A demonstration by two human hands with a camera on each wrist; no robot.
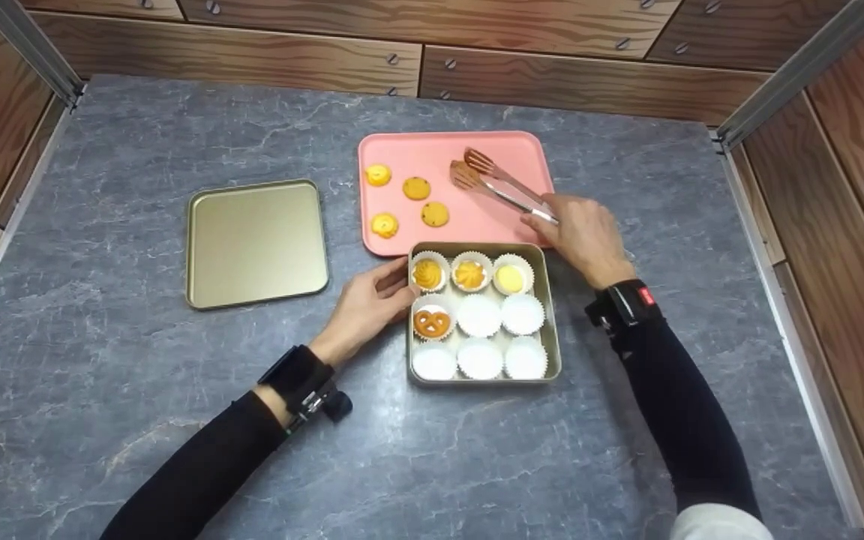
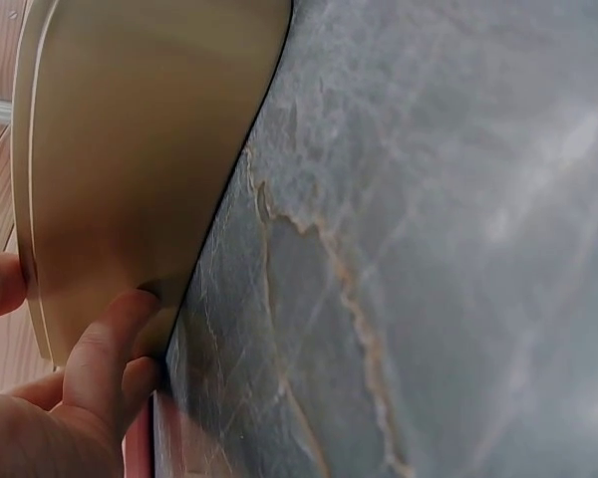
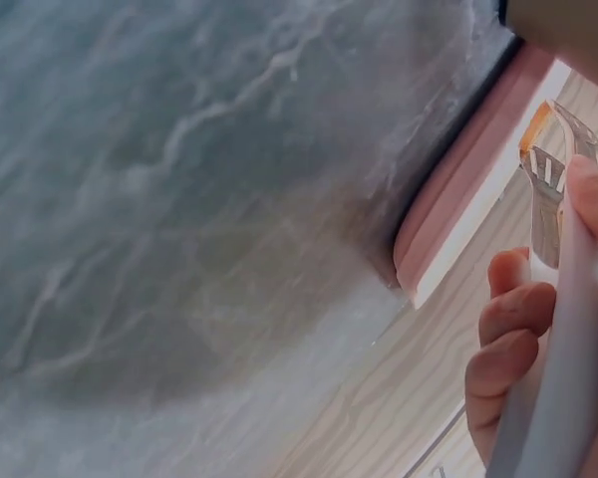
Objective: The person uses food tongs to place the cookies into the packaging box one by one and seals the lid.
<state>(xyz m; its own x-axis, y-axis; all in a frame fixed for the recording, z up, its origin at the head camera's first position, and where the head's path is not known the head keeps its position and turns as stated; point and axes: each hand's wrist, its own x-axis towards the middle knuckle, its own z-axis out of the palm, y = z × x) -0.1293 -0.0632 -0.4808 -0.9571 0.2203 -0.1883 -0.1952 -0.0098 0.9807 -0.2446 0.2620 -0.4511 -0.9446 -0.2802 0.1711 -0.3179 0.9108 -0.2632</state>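
Baking box and hands on a marbled worktop (image 1: 177,405). The gold box (image 1: 484,381) lies between the two hands, its far side just beside the near edge of a pink tray (image 1: 432,150). The left hand (image 1: 364,311) is loosely spread, fingers against the box's outer left wall, thumb at the rim. The right hand (image 1: 586,232), beyond the box's far right corner, grips tongs (image 1: 518,203) whose heads reach over the tray's right half. In the right wrist view, an orange-brown piece (image 3: 534,127) shows at the tips; whether it is clamped cannot be told. Of nine paper cups, the far row holds three yellow pastries (image 1: 469,274); the middle row's left cup holds a pretzel (image 1: 432,322). Two round cookies (image 1: 416,187) and two yellow swirls (image 1: 378,175) occupy the tray's left half. A gold lid (image 1: 256,244) lies toward the worktop's left edge.
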